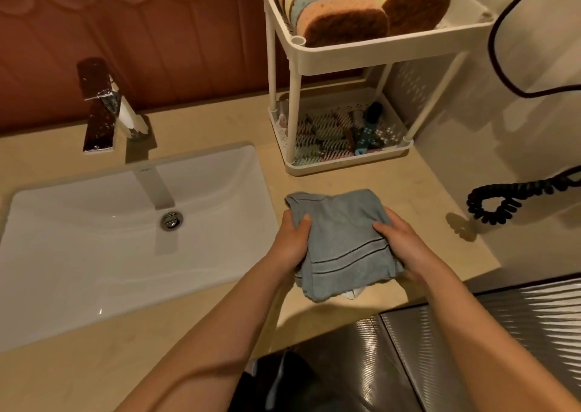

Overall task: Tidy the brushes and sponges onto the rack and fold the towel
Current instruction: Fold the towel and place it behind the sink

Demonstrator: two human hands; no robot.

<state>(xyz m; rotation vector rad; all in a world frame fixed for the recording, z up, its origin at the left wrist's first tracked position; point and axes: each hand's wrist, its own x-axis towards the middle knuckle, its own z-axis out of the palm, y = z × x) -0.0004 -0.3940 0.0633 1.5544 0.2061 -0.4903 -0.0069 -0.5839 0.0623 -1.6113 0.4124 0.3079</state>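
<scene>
Two hands hold the grey-blue towel (342,238) over the near part of the bench (424,191). The left hand (292,242) and right hand (405,245) each have fingers clamped on one side of the partly folded bundle, thumbs on top. It looks light, soft and limp, likely to sag and unfold unless taken by its corners or edges. Farther back, the rack (345,164) holds brushes (327,135) below and sponges (339,12) above.

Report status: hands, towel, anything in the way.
Left hand and right hand grip the bunched towel. Sponges on rack top shelf, brushes on bottom. Nothing in the way.
</scene>
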